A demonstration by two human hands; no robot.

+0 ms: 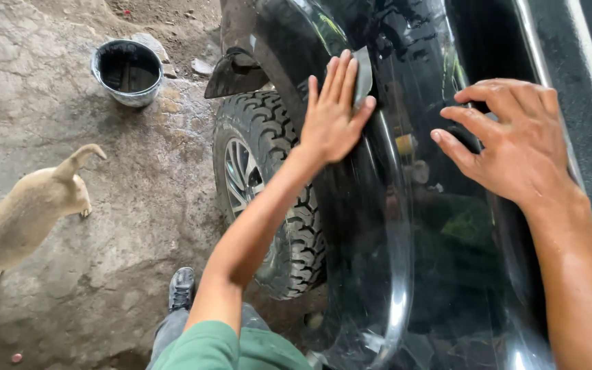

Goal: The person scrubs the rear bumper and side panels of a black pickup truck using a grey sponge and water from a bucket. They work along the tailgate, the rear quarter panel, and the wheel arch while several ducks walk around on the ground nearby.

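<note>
Wiping step in hand; left hand [334, 113] flat, fingers spread, pressing grey cloth [362, 81] on black fender [378, 205] above tyre [268, 185]; right hand [515, 144] open, empty, resting on body panel; next stroke likely needs steady pressure along curve.

The person's left hand [334, 113] and right hand [515, 147] are both bare, with no gloves, rings or watch, and the fingernails are cut short. Both forearms are uncovered down to the wrists, and the right one has a wet sheen. A green cloth short sleeve [203, 346] covers the left upper arm. Lower down are grey trousers [173, 329] and one dark grey lace-up shoe [181, 288] with a scuffed, dusty toe.
</note>
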